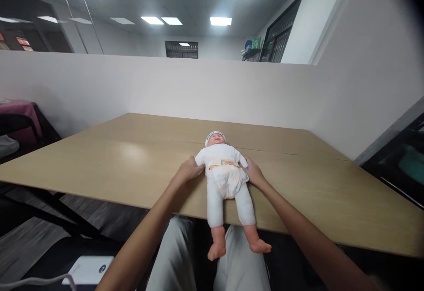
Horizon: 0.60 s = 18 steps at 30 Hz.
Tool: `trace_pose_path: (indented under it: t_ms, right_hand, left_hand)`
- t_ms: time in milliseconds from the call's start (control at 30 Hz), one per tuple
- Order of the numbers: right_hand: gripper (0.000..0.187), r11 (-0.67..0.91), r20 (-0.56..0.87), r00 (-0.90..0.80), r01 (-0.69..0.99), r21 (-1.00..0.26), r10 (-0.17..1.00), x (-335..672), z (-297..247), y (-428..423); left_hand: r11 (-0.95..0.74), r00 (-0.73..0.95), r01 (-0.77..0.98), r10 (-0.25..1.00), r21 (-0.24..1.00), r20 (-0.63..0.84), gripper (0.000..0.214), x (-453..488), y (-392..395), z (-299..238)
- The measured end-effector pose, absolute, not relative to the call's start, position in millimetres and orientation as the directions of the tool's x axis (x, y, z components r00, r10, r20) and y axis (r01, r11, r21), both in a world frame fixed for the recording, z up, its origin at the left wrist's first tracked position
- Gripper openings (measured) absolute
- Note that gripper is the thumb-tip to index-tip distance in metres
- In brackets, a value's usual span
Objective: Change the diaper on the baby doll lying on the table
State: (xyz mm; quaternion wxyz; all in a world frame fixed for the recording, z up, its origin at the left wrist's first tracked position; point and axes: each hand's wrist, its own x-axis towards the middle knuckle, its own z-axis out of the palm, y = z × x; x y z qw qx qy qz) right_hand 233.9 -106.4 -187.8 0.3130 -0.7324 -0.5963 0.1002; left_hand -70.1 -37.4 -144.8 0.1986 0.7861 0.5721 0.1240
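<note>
A baby doll (225,174) in a white suit and a diaper lies on its back on the wooden table (132,158), head pointing away from me. Its legs hang over the near edge above my lap. My left hand (188,170) is closed around the doll's arm on the left side. My right hand (254,170) grips the doll's other arm at the right side. Both of my forearms reach up from below.
White partition walls stand behind and to the right of the table. A white device with a cable (88,270) lies on the floor at lower left. A chair with pink cloth (20,119) stands far left. A dark window frame (397,158) is at right.
</note>
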Motion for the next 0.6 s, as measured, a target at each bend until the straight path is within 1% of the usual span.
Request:
trace_pose_path:
  t_ms: [167,233,300,367,433,467,533,600]
  right_hand:
    - [0.027,-0.066,0.12,0.181,0.772,-0.633,0.976,228.9,-170.7,-149.1]
    - [0.025,-0.036,0.099,0.13,0.765,-0.643,0.987,224.0,-161.4,-175.1]
    - [0.026,0.003,0.089,0.074,0.756,-0.654,0.993,216.4,-150.8,-207.4]
    - [0.028,0.055,0.092,0.009,0.742,-0.668,0.996,206.8,-139.9,-244.8]
    - [0.035,0.141,0.128,-0.073,0.73,-0.669,0.989,196.0,-130.5,-285.2]
    - [0.039,0.163,0.139,-0.095,0.74,-0.653,0.986,190.2,-127.2,-305.6]
    - [0.046,0.141,0.098,-0.102,0.747,-0.649,0.99,177.5,-124.9,-345.2]
    - [0.048,0.116,0.018,-0.141,0.732,-0.671,0.99,162.9,-130.5,-380.4]
  left_hand:
    - [-0.221,0.29,0.822,0.956,0.525,-0.05,0.047,-94.2,-124.5,-137.7]
    - [-0.194,0.269,0.784,0.962,0.59,-0.041,0.046,-105.1,-173.2,-141.7]
    - [-0.211,0.299,0.704,0.954,0.678,-0.014,0.047,-119.6,-226.9,-152.8]
    - [-0.229,0.361,0.648,0.932,0.727,-0.028,0.047,-138.6,-279.4,-170.6]
    - [-0.224,0.407,0.659,0.909,0.718,-0.091,0.058,-159.7,-323.5,-191.9]
    - [-0.211,0.424,0.687,0.893,0.695,-0.148,0.064,-169.8,-340.5,-202.5]
    - [-0.19,0.429,0.722,0.877,0.666,-0.215,0.062,-186.5,-363.3,-221.4]
    - [-0.178,0.434,0.741,0.863,0.648,-0.26,0.052,-196.8,-372.5,-236.5]
